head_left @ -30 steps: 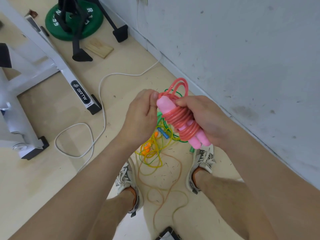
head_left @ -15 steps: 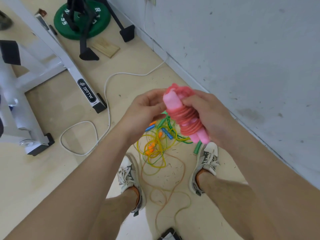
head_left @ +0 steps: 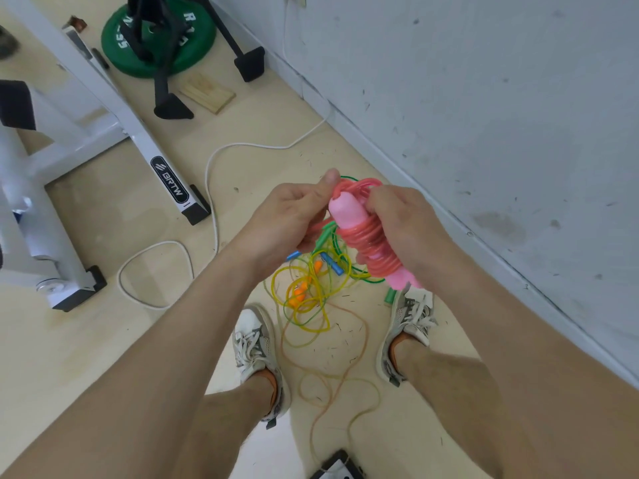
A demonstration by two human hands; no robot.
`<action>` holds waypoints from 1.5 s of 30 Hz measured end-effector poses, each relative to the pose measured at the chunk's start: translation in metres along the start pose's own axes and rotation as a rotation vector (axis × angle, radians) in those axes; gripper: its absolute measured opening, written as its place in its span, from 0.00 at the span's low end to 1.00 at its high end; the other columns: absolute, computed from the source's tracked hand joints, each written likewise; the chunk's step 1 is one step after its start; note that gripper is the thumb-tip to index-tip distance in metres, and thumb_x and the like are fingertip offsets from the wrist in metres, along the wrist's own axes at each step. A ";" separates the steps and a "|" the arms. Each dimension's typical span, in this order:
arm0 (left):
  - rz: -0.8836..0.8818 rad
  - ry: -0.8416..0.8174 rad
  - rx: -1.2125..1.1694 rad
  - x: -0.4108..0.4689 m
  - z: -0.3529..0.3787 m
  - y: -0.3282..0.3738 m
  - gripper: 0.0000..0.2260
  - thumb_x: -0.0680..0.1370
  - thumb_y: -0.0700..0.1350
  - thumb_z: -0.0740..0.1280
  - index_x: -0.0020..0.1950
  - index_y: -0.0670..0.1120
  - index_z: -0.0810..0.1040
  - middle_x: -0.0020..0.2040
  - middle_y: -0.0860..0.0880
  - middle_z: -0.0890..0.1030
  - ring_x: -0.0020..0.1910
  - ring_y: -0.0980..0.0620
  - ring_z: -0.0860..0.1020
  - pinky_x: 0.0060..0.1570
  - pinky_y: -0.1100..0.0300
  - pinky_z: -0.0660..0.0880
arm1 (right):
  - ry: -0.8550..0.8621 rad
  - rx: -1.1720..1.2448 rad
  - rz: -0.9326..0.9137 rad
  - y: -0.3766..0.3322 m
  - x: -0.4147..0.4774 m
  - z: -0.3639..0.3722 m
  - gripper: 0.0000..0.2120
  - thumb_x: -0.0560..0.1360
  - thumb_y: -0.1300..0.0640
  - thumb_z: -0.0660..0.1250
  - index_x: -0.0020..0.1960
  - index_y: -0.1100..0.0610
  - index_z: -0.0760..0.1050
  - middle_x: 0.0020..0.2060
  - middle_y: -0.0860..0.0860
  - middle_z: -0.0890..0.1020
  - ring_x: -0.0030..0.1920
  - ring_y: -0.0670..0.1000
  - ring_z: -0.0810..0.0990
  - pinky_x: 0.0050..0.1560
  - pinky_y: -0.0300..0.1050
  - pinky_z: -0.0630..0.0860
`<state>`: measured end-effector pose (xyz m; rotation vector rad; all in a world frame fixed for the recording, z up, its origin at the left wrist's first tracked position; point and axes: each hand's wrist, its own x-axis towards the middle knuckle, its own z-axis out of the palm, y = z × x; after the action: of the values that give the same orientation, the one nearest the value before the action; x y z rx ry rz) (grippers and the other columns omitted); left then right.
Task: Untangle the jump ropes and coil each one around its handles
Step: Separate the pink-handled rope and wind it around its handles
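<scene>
My right hand point(head_left: 401, 223) grips the pink jump rope point(head_left: 371, 242), whose red cord is coiled many times around its pink handles. My left hand point(head_left: 290, 216) pinches the loose red loops at the top end of that bundle, thumb up beside the handle tip. On the floor between my shoes lies a tangle of other ropes point(head_left: 311, 292): yellow, green and orange cords with blue, green and orange handles. An orange cord point(head_left: 332, 382) trails toward me.
A grey wall point(head_left: 484, 98) runs close on the right. A white cable point(head_left: 207, 188) snakes over the floor at left. A white bench frame point(head_left: 145, 146), a green weight plate point(head_left: 193, 39), black stand feet and a wooden block point(head_left: 207, 93) sit beyond.
The red loop that stood up above the handles has been pulled down against the bundle. My left hand now pinches it at the top end. Both hands stay close together.
</scene>
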<state>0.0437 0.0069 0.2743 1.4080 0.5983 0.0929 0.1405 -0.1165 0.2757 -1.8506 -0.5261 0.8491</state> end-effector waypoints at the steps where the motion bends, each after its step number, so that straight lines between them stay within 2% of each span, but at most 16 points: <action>1: -0.021 -0.024 -0.091 0.002 0.000 -0.003 0.21 0.75 0.58 0.63 0.30 0.46 0.61 0.26 0.50 0.55 0.26 0.52 0.54 0.25 0.62 0.53 | -0.048 0.120 0.062 -0.001 -0.001 -0.002 0.15 0.75 0.50 0.59 0.38 0.60 0.77 0.30 0.58 0.80 0.30 0.59 0.82 0.36 0.53 0.79; 3: -0.062 -0.113 -0.334 0.006 -0.001 -0.013 0.21 0.72 0.57 0.69 0.29 0.45 0.68 0.25 0.51 0.57 0.24 0.54 0.52 0.22 0.65 0.52 | -0.185 0.350 0.163 -0.001 0.000 -0.005 0.19 0.74 0.49 0.61 0.45 0.65 0.79 0.34 0.61 0.81 0.30 0.58 0.80 0.36 0.51 0.78; 5: -0.085 -0.234 -0.541 0.008 0.001 -0.021 0.19 0.67 0.58 0.74 0.30 0.46 0.73 0.23 0.53 0.59 0.23 0.56 0.52 0.19 0.68 0.54 | -0.274 0.532 0.201 -0.003 0.000 -0.004 0.21 0.73 0.42 0.65 0.48 0.60 0.80 0.40 0.58 0.82 0.31 0.56 0.81 0.35 0.48 0.80; 9: -0.021 -0.331 -0.551 0.012 0.001 -0.024 0.16 0.66 0.57 0.75 0.29 0.47 0.76 0.22 0.55 0.67 0.22 0.58 0.54 0.19 0.70 0.56 | -0.306 0.696 0.228 -0.008 0.000 -0.004 0.26 0.68 0.34 0.67 0.45 0.59 0.78 0.33 0.58 0.78 0.26 0.55 0.78 0.27 0.44 0.77; 12: 0.020 -0.217 -0.409 0.014 -0.002 -0.021 0.15 0.72 0.51 0.67 0.26 0.48 0.75 0.22 0.56 0.62 0.22 0.58 0.54 0.22 0.68 0.52 | -0.171 0.531 0.115 -0.009 -0.004 -0.003 0.18 0.77 0.39 0.63 0.42 0.53 0.80 0.33 0.52 0.81 0.30 0.51 0.81 0.32 0.46 0.80; 17: 0.111 0.084 0.003 0.018 -0.011 -0.021 0.17 0.78 0.41 0.66 0.28 0.45 0.76 0.24 0.49 0.60 0.24 0.53 0.54 0.27 0.59 0.51 | -0.097 0.368 -0.008 -0.019 -0.013 -0.004 0.24 0.79 0.44 0.64 0.51 0.68 0.74 0.29 0.59 0.81 0.23 0.57 0.78 0.26 0.44 0.75; 20: 0.107 0.124 0.107 0.020 -0.011 -0.023 0.14 0.77 0.37 0.67 0.37 0.28 0.72 0.30 0.42 0.64 0.27 0.50 0.57 0.29 0.55 0.52 | -0.109 0.254 -0.084 -0.022 -0.015 -0.009 0.21 0.78 0.44 0.65 0.48 0.64 0.73 0.30 0.61 0.81 0.24 0.59 0.79 0.26 0.46 0.75; 22: 0.082 0.066 0.165 0.019 -0.016 -0.028 0.16 0.72 0.39 0.70 0.39 0.25 0.71 0.32 0.41 0.66 0.28 0.51 0.61 0.28 0.58 0.56 | -0.206 0.159 -0.089 -0.022 -0.016 -0.017 0.21 0.76 0.41 0.66 0.48 0.61 0.74 0.32 0.62 0.82 0.24 0.60 0.79 0.26 0.47 0.75; 25: -0.057 -0.097 0.348 0.018 -0.030 -0.031 0.10 0.68 0.37 0.74 0.33 0.34 0.75 0.27 0.47 0.72 0.27 0.56 0.68 0.30 0.66 0.66 | -0.355 -0.380 -0.156 -0.014 -0.014 -0.030 0.20 0.70 0.35 0.69 0.47 0.51 0.75 0.35 0.53 0.83 0.32 0.54 0.82 0.32 0.47 0.77; 27: -0.126 -0.227 0.741 0.019 -0.036 -0.034 0.09 0.69 0.41 0.76 0.34 0.41 0.77 0.27 0.53 0.73 0.29 0.57 0.69 0.32 0.65 0.66 | -0.456 -0.879 -0.248 -0.004 -0.013 -0.029 0.18 0.68 0.35 0.70 0.48 0.47 0.73 0.36 0.45 0.80 0.39 0.47 0.79 0.39 0.46 0.75; 29: -0.047 -0.293 1.164 0.023 -0.032 -0.037 0.05 0.71 0.44 0.74 0.39 0.48 0.78 0.32 0.55 0.73 0.38 0.53 0.74 0.37 0.61 0.68 | -0.549 -1.030 -0.265 0.006 -0.014 -0.016 0.18 0.67 0.39 0.73 0.49 0.47 0.73 0.38 0.43 0.78 0.42 0.48 0.76 0.40 0.45 0.72; 31: 0.149 -0.117 1.319 0.025 -0.025 -0.035 0.01 0.74 0.45 0.70 0.44 0.49 0.80 0.40 0.52 0.73 0.47 0.45 0.75 0.44 0.55 0.72 | -0.566 -0.998 -0.271 0.012 -0.016 0.001 0.15 0.69 0.43 0.73 0.50 0.47 0.72 0.39 0.44 0.77 0.46 0.51 0.77 0.41 0.47 0.71; 34: 0.217 0.274 1.287 0.024 -0.009 -0.019 0.12 0.78 0.54 0.64 0.47 0.47 0.81 0.44 0.44 0.78 0.45 0.40 0.77 0.44 0.48 0.74 | -0.372 -1.132 -0.354 0.012 -0.019 0.017 0.15 0.74 0.43 0.67 0.56 0.48 0.70 0.44 0.47 0.79 0.52 0.55 0.78 0.46 0.48 0.63; 36: 0.195 0.364 1.129 0.024 0.002 -0.013 0.14 0.78 0.55 0.62 0.46 0.48 0.81 0.42 0.47 0.83 0.45 0.42 0.79 0.45 0.50 0.75 | -0.184 -1.227 -0.396 0.016 -0.022 0.027 0.17 0.76 0.42 0.65 0.59 0.51 0.69 0.47 0.50 0.81 0.53 0.56 0.78 0.50 0.51 0.63; 40: 0.175 0.286 0.288 0.014 0.010 0.022 0.07 0.78 0.42 0.66 0.43 0.47 0.83 0.34 0.48 0.82 0.32 0.52 0.78 0.37 0.58 0.75 | -0.081 -1.073 -0.242 0.016 -0.022 0.037 0.27 0.72 0.31 0.63 0.57 0.52 0.67 0.49 0.49 0.80 0.54 0.55 0.78 0.52 0.52 0.69; 45: 0.233 0.079 0.133 -0.020 0.010 0.059 0.11 0.73 0.27 0.61 0.41 0.37 0.82 0.38 0.42 0.82 0.39 0.55 0.77 0.43 0.65 0.72 | -0.048 -0.509 -0.189 -0.005 -0.023 0.007 0.24 0.74 0.43 0.67 0.68 0.44 0.67 0.61 0.43 0.78 0.60 0.47 0.77 0.58 0.48 0.74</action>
<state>0.0476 0.0010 0.3373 1.6055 0.5103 0.3005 0.1205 -0.1260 0.2862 -2.1939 -1.0033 0.6723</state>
